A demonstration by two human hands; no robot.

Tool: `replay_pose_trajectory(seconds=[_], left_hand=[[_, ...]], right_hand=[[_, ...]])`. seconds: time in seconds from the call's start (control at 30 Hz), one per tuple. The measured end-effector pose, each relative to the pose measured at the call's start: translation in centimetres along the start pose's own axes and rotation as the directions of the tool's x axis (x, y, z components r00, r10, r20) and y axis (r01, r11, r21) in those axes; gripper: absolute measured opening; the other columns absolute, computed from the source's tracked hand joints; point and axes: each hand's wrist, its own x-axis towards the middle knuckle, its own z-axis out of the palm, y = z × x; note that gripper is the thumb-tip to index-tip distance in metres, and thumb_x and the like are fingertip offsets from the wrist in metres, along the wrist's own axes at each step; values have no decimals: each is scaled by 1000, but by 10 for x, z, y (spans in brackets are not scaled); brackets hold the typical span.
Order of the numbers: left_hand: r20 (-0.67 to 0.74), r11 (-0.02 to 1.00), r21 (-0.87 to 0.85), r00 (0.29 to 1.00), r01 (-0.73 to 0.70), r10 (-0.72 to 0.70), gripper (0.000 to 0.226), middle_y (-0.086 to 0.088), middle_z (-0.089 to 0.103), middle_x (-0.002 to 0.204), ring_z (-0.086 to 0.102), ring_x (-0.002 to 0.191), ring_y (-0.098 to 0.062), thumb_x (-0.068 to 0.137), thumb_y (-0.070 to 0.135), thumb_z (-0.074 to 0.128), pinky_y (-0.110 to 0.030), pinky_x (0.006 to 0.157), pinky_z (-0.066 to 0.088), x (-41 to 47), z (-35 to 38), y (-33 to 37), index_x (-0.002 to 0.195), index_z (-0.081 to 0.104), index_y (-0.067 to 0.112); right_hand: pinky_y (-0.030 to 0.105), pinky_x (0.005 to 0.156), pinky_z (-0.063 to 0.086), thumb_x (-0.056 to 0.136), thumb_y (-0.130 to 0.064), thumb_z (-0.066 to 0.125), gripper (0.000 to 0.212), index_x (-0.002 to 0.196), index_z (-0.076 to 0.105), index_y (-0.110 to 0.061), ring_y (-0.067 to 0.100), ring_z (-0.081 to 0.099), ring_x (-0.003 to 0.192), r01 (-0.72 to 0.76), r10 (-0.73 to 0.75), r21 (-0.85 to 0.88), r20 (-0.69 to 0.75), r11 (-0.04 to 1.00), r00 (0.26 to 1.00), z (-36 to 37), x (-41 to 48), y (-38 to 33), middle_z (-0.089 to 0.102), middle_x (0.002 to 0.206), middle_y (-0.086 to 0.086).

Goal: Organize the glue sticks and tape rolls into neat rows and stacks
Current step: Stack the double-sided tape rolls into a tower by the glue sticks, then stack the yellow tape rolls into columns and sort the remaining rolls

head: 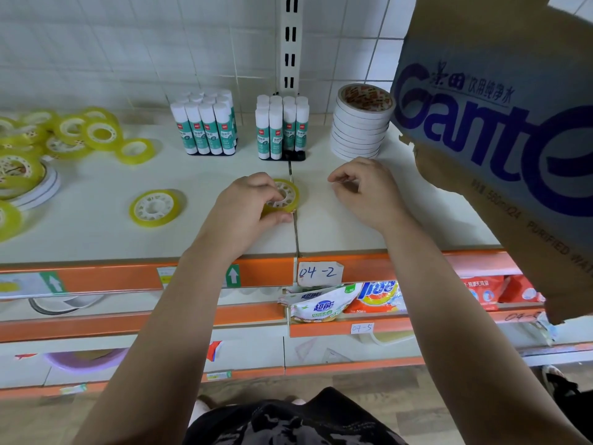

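Recorder: Left hand (247, 203) grips a yellow tape roll (287, 195), fingers curled over its near rim. The roll lies flat on the shelf (96, 232), straddling the seam (296, 232) between the two boards.

Examiner: And the other hand?

Recorder: Right hand (362, 191) is just right of the seam, fingers loosely curled, with nothing seen in it. It is near the roll but not touching it.

Examiner: Clearance to the rear?

Recorder: Two blocks of glue sticks stand upright at the back wall. The left block (205, 123) is left of the seam and the right block (282, 130) is in front of the upright post (290, 43). A stack of white tape rolls (359, 126) stands just beside the right block. Bare shelf lies between both hands and these.

Examiner: Sides?

Recorder: On the right a cardboard box (500, 123) overhangs the shelf, its torn lower edge near the right forearm. On the left a single yellow roll (157, 207) lies flat, apart from the gripped one. A loose pile of yellow rolls (80, 133) crowds the far left.

Examiner: Front edge?

Recorder: An orange strip (263, 274) runs along it, and both forearms cross it. A handwritten label (319, 273) reading "04-2" sits by the seam.
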Motion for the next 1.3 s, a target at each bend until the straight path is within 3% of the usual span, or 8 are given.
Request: replay_pose_trajectory(seconds=[0.37,0.5,0.77,0.9,1.03,1.2,1.3], left_hand=[[62,998,-54,998,-24,27,43,-1,59,123,57,114,-20,83,25,75,-36,101,46,-4,-6,-4,123,67,11],[79,999,-35,996,-29,32,38,-3,61,122,56,116,-22,83,16,74,-32,102,43,0,-7,-9,120,68,8],[64,998,-45,997,-36,39,40,-2,62,121,56,115,-21,82,19,76,-37,102,44,0,-7,-11,120,69,10],[9,994,-100,999,-47,48,42,0,63,117,56,111,-18,79,23,80,-37,100,46,-3,-9,-11,118,70,12],[-95,985,-158,994,-75,60,37,0,63,110,60,101,-15,85,34,72,-31,91,49,-8,-19,-17,115,71,12],[-341,999,40,940,14,1,36,-7,66,106,66,94,-25,89,38,60,-44,79,54,-16,-42,-47,109,73,11],[-393,981,145,918,126,-60,36,-8,65,107,65,96,-30,89,38,58,-44,79,51,-28,-63,-68,112,71,13]], right_hand=[[17,79,46,79,-1,65,19,91,75,-11,10,59,82,-13,13,10,-5,1000,1000,0,0,-1,61,86,-3],[20,80,48,79,-1,64,19,92,75,-11,11,60,83,-23,23,11,3,1000,1000,0,0,-2,63,87,-2],[27,81,52,80,-2,64,20,93,75,-12,13,62,82,-40,40,22,4,999,999,0,-1,-3,66,91,3],[30,82,51,84,-7,64,18,97,74,-13,13,58,84,-27,28,42,-20,999,999,-2,0,-10,65,93,3],[21,77,43,88,-10,62,17,101,72,-13,10,55,86,18,-15,46,-73,999,997,-6,4,-25,65,95,1],[6,71,37,87,-9,62,19,102,72,-13,5,56,80,157,-145,80,-136,984,980,8,21,-70,67,92,-1],[4,72,37,86,-8,61,19,101,72,-10,4,56,79,259,-244,109,-130,960,961,26,31,-108,66,90,-3]])
